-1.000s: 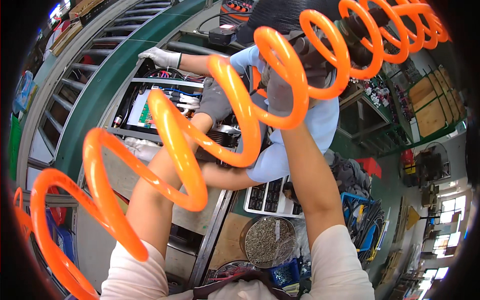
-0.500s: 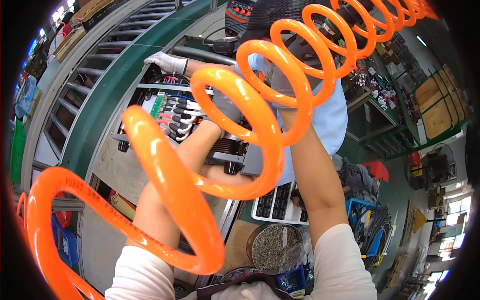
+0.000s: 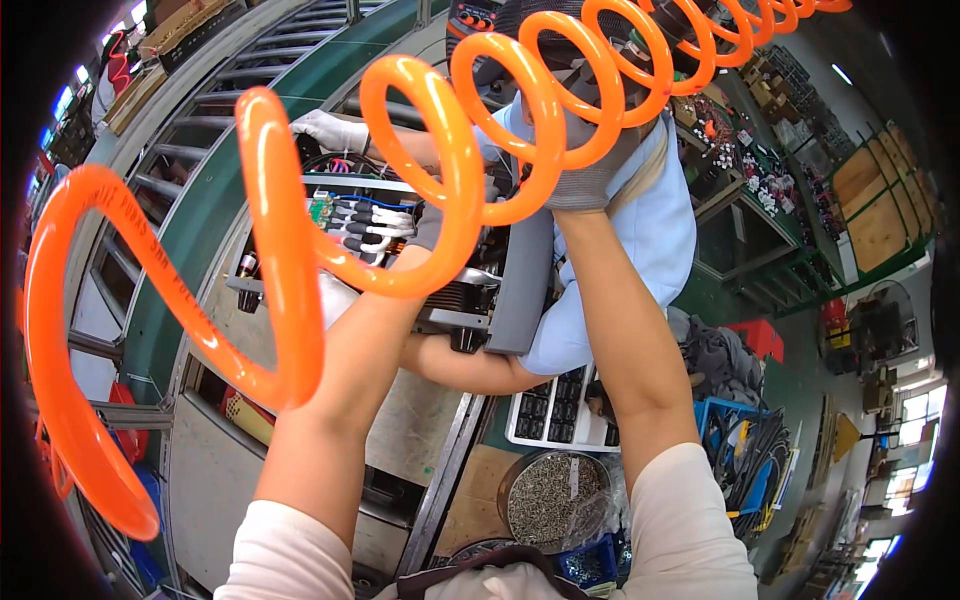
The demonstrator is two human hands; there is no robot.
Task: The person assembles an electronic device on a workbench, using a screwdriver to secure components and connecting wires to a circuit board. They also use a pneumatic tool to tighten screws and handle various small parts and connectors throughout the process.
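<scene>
A glossy orange coiled hose (image 3: 300, 250) hides much of both gloved hands; right hand (image 3: 590, 165) grips a grey metal panel (image 3: 525, 280), left hand's (image 3: 430, 225) grip unclear.

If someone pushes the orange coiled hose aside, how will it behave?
The hose would probably give and spring back, since it hangs in loose, stretched coils. It looks light: thin, hollow tubing. Hanging freely in front of both arms, it may swing back into the way.
</scene>
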